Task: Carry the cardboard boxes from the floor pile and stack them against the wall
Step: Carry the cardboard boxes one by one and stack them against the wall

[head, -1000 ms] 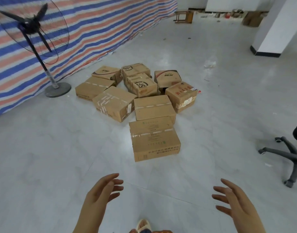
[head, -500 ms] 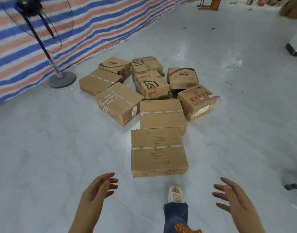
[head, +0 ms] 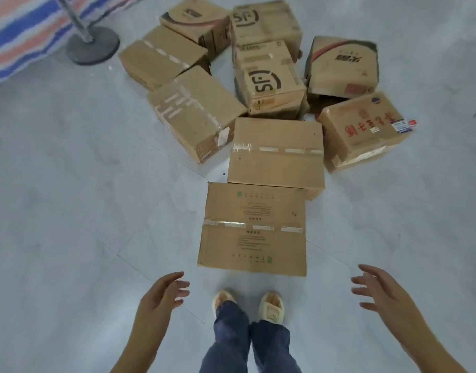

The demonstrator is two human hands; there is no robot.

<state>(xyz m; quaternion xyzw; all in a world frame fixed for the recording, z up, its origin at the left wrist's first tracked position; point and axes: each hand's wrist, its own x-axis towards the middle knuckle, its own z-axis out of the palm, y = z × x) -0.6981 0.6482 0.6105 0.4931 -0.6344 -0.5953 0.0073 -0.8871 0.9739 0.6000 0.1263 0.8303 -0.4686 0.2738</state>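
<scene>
The nearest cardboard box [head: 251, 228] lies flat on the floor [head: 70, 211] right at the person's toes, taped seam across its top, printed text facing up. Touching its far edge at twelve o'clock sits a second taped box [head: 276, 152]. Beyond that the pile [head: 258, 76] fans out: a heavily taped box [head: 193, 111] at eleven, two boxes with round black logos [head: 269, 87] at twelve, a red-lettered box [head: 363, 130] at one. Left hand [head: 161, 300] and right hand [head: 379, 294] hang either side of the near box, fingers spread and loose, grasping nothing, touching nothing. Cream slippers [head: 247, 302] side by side between them. Fan base [head: 92, 45] at ten o'clock, beside the striped tarp [head: 18, 30].
</scene>
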